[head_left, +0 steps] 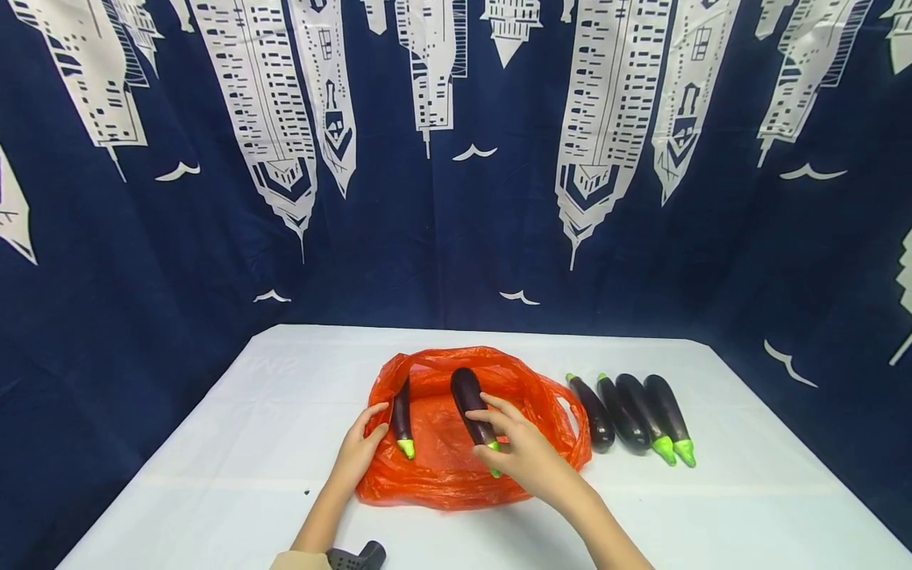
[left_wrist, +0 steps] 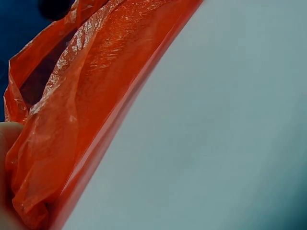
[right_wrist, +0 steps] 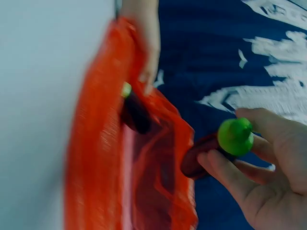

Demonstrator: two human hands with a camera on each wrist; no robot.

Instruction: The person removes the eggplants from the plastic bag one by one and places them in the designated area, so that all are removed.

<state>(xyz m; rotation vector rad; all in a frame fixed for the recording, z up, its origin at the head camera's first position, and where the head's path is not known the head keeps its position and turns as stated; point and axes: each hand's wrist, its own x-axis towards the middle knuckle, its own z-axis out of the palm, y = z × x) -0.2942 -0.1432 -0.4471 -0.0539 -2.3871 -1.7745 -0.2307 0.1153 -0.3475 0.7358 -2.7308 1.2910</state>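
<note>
An orange-red plastic bag (head_left: 456, 487) lies with its mouth spread wide on the table. Inside it at the left is one dark eggplant (head_left: 401, 416) with a green tip. My left hand (head_left: 354, 455) holds the bag's left rim; in the left wrist view only a bit of that hand (left_wrist: 7, 177) shows beside the crumpled plastic. Over the bag's opening, my right hand (head_left: 523, 451) grips a second eggplant (head_left: 468, 396), thumb and fingers around its sides. The right wrist view shows this hand (right_wrist: 268, 177) with the eggplant's green end (right_wrist: 235, 136) towards the camera.
Several eggplants (head_left: 630, 412) lie side by side on the white table (head_left: 235, 443), right of the bag. A dark grey object (head_left: 359, 556) is at the front edge by the left sleeve. Behind the table hangs a navy cloth (head_left: 427, 237) with white building prints.
</note>
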